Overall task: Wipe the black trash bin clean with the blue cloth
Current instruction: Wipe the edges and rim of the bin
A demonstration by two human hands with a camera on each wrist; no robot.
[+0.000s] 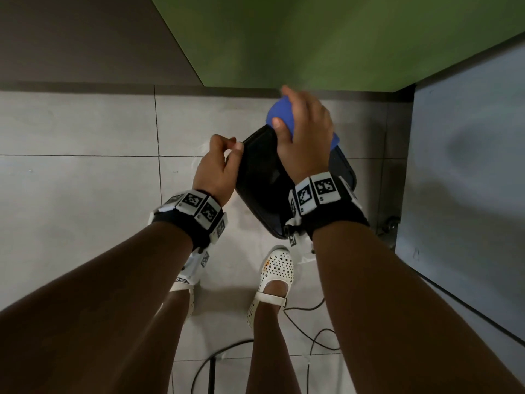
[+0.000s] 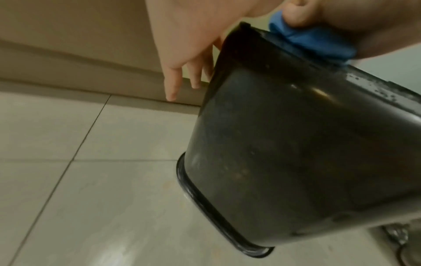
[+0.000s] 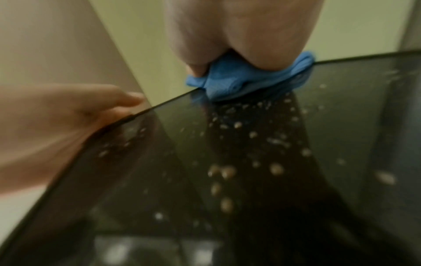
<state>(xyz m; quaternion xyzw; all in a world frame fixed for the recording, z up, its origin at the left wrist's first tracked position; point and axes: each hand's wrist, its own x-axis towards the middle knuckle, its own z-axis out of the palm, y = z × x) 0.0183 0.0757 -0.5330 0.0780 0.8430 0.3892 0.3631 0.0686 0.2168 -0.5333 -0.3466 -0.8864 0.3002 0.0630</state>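
The glossy black plastic trash bin (image 1: 264, 177) is held tilted above the pale tiled floor (image 1: 85, 172), its rim pinched by the left hand (image 1: 217, 166). The bunched blue cloth (image 3: 246, 84) is gripped in the right hand (image 1: 305, 137) and pressed against the bin's far edge. Pale droplets (image 3: 227, 171) remain on the upper face (many, unevenly scattered), so firm, overlapping strokes are probably needed while the bin is kept steady.
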